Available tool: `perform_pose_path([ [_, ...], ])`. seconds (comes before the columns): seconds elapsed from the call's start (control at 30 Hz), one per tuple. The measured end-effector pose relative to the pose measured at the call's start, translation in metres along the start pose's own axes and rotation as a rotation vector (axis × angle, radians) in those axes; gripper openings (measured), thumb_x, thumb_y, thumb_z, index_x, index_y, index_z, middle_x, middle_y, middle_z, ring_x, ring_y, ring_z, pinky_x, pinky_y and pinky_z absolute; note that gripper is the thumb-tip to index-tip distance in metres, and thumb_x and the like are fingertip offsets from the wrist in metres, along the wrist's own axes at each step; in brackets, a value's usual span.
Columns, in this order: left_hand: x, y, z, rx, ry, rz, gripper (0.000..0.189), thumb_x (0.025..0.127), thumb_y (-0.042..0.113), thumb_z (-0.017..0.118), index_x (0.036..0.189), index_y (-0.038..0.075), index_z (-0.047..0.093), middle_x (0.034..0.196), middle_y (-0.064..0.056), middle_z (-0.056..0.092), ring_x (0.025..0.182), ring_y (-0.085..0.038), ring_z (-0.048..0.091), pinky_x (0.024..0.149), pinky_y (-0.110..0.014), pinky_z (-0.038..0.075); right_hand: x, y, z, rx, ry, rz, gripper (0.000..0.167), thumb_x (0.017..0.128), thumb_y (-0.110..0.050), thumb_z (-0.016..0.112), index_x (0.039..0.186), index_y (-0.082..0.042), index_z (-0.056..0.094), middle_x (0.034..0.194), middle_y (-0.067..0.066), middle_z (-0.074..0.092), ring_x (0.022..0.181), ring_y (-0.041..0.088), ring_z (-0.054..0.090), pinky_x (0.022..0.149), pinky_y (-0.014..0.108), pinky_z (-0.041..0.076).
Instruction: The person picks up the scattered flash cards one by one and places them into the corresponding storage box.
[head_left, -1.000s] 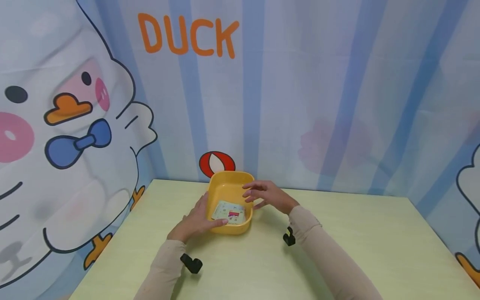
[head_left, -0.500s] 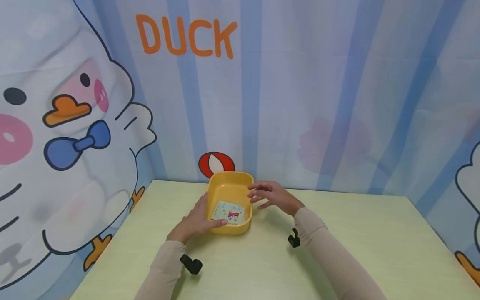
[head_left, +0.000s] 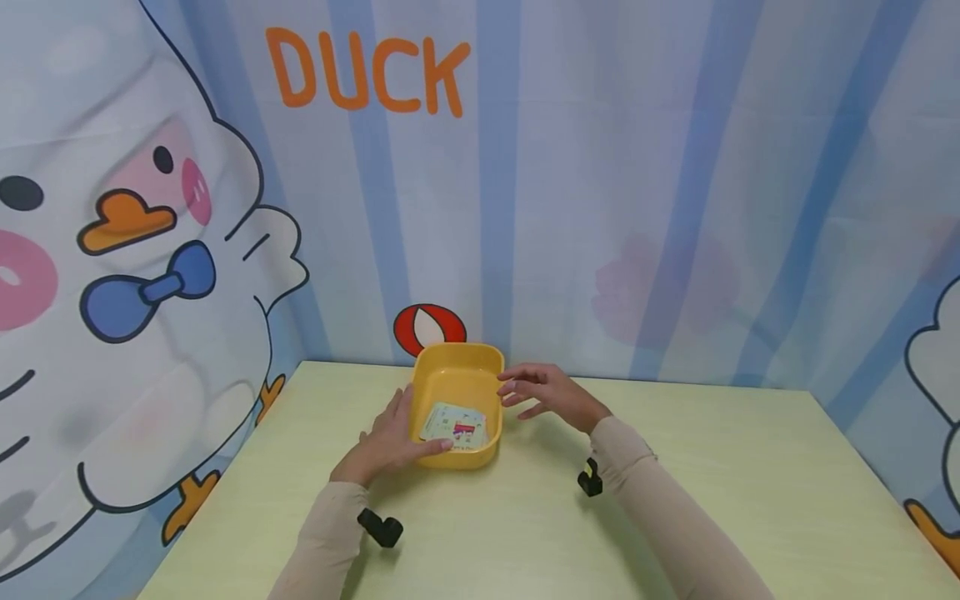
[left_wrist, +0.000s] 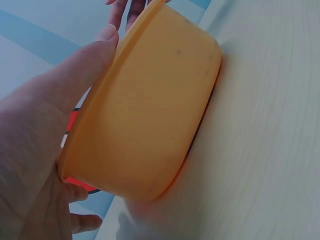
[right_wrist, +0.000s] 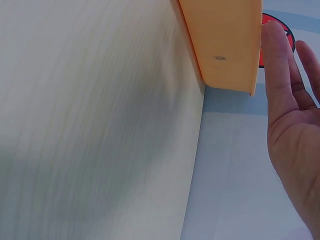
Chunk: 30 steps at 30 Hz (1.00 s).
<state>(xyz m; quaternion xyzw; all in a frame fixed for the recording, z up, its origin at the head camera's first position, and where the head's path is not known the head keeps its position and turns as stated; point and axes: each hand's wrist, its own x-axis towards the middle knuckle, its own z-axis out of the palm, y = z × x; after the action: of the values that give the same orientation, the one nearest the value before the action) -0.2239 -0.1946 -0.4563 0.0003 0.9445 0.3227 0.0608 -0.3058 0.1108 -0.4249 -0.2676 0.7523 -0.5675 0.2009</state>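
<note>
A yellow plastic bin point(head_left: 459, 458) with rounded corners stands on the table. Several pale printed cards point(head_left: 453, 423) lie in its near end, the top one with a pink and red picture. My left hand point(head_left: 386, 446) holds the bin's near left corner, thumb over the front rim and fingers along the left side. In the left wrist view, the thumb point(left_wrist: 85, 70) lies along the rim. My right hand point(head_left: 551, 396) is by the right rim, fingers relaxed and slightly bent, holding nothing. Whether its fingertips touch the rim is unclear.
The pale yellow-green table point(head_left: 697, 492) ends at a blue striped cloth backdrop point(head_left: 555, 208) with duck drawings, just behind the bin. Black wrist mounts point(head_left: 381, 528) sit below both sleeves.
My right hand has drawn back to the right, from over the bin's inside to its right rim. The left hand and the bin stay in place; the head view shifts slightly.
</note>
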Motion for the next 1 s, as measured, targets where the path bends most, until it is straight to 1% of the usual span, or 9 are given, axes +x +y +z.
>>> perform_pose_path([
  [0.2,-0.0027,0.0013,-0.0007,0.013,0.002,0.008,0.134,0.069,0.079,0.072,0.165,0.022,-0.003,0.172,-0.010,-0.001,0.155,-0.042,0.008,0.113,-0.079,0.006,-0.0020,0.0033,-0.0016,-0.002,-0.002,-0.006,0.046,0.108,-0.028,0.050,0.144,0.000,0.050,0.134,0.021,0.062,0.124,0.044,0.060,0.091,0.048,0.059],
  [0.37,-0.0013,0.0025,-0.0022,0.030,-0.003,0.023,0.129,0.074,0.076,0.072,0.165,0.021,-0.002,0.172,-0.012,-0.001,0.155,-0.041,0.007,0.113,-0.080,0.007,-0.0038,0.0020,-0.0040,0.006,-0.006,-0.014,0.045,0.109,-0.027,0.049,0.144,0.000,0.050,0.134,0.020,0.063,0.123,0.042,0.061,0.091,0.048,0.059],
  [0.6,-0.0012,0.0030,-0.0039,0.039,-0.009,0.021,0.131,0.074,0.076,0.071,0.164,0.022,-0.007,0.172,-0.008,-0.004,0.156,-0.040,0.000,0.115,-0.077,0.004,-0.0048,0.0021,-0.0068,0.015,-0.013,-0.014,0.044,0.108,-0.026,0.050,0.144,-0.001,0.051,0.132,0.018,0.064,0.122,0.040,0.063,0.089,0.046,0.060],
  [0.77,-0.0017,0.0026,-0.0041,0.042,-0.008,0.024,0.130,0.075,0.075,0.071,0.164,0.023,-0.008,0.172,-0.008,-0.004,0.156,-0.040,-0.003,0.115,-0.077,0.003,-0.0057,0.0036,-0.0075,0.016,-0.009,-0.004,0.046,0.107,-0.030,0.053,0.144,-0.003,0.052,0.130,0.012,0.066,0.119,0.036,0.065,0.089,0.046,0.060],
  [1.0,-0.0028,0.0030,-0.0039,0.061,-0.001,0.031,0.132,0.073,0.077,0.071,0.164,0.023,-0.009,0.172,-0.008,-0.004,0.155,-0.041,-0.007,0.114,-0.077,0.001,-0.0096,0.0050,-0.0073,0.022,-0.012,0.009,0.055,0.104,-0.038,0.057,0.147,-0.004,0.050,0.132,0.014,0.065,0.119,0.035,0.066,0.091,0.047,0.059],
])
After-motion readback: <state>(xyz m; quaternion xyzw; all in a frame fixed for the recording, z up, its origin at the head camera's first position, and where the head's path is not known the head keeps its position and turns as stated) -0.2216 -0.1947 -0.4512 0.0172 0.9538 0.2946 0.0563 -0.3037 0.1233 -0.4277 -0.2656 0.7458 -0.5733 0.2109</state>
